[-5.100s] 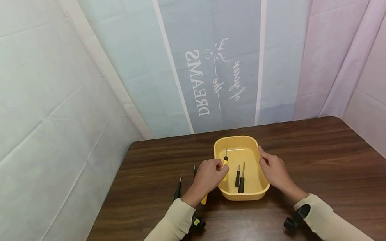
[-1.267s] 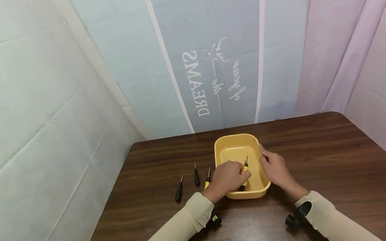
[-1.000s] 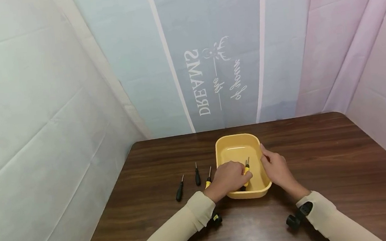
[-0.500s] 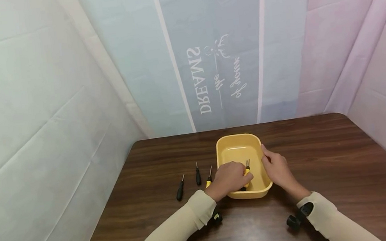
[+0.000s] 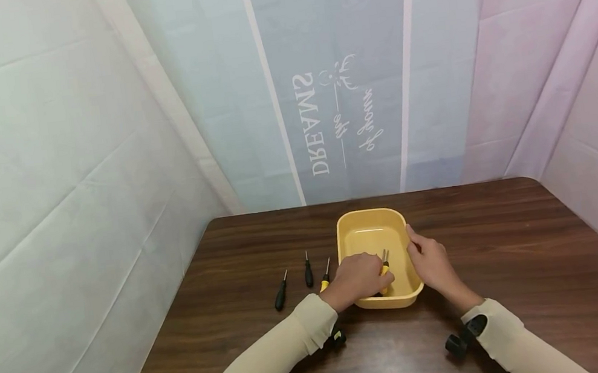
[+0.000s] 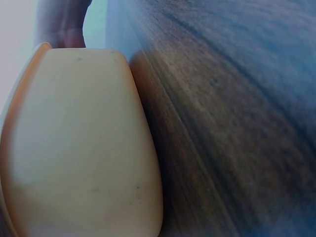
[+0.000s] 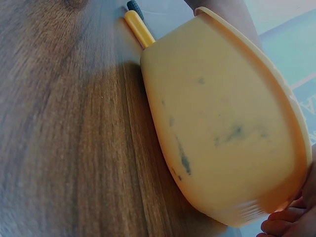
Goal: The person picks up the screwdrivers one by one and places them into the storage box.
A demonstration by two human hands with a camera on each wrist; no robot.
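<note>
A yellow plastic tub (image 5: pixel 372 236) stands in the middle of the dark wooden table (image 5: pixel 503 250). My left hand (image 5: pixel 360 276) reaches over its left rim, fingers curled round a yellow-handled screwdriver (image 5: pixel 384 268) whose metal tip points away from me. A black handle shows under it. My right hand (image 5: pixel 429 261) holds the tub's right rim, thumb on top. In the right wrist view, fingertips (image 7: pixel 286 224) curl under the tub's (image 7: pixel 222 123) rim. The left wrist view shows only the tub's outer wall (image 6: pixel 79 148) and the table.
Left of the tub, three small screwdrivers lie on the table: a black one (image 5: pixel 280 292), another black one (image 5: pixel 308 270) and a yellow-and-black one (image 5: pixel 325 276). The yellow handle (image 7: pixel 138 27) also shows in the right wrist view. Fabric walls close in the back and both sides.
Five seconds ago my left hand held a yellow screwdriver across the tub's left rim; it now lies on the table. Over the last second both hands have barely moved.
</note>
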